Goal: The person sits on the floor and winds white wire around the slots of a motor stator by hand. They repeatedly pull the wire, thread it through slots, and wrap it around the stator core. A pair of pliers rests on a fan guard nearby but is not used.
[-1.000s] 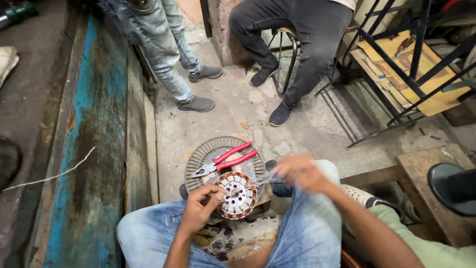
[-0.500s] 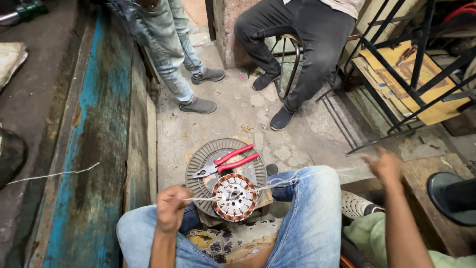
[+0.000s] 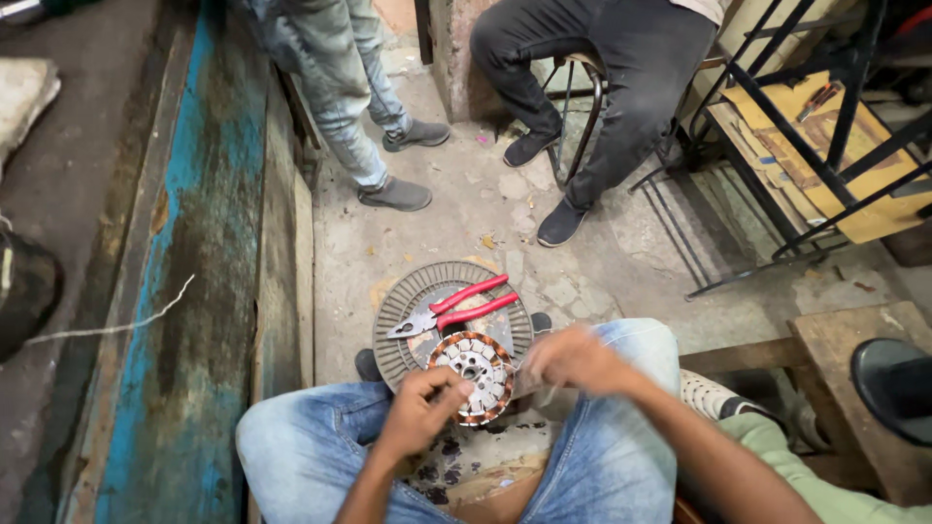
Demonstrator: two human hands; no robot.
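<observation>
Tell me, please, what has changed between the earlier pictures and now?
The right hand, which half a second ago was stretched far out to the right, has come back in beside the copper-wound stator. The left hand keeps its grip on the stator's near edge. The red-handled pliers still lie on the round ribbed cover, and the two people behind have not moved their feet.

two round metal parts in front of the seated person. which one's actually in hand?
The smaller copper-wound stator, gripped by the left hand with the right hand at its edge. The larger grey ribbed disc lies beyond it, carrying only the red-handled pliers.
</observation>
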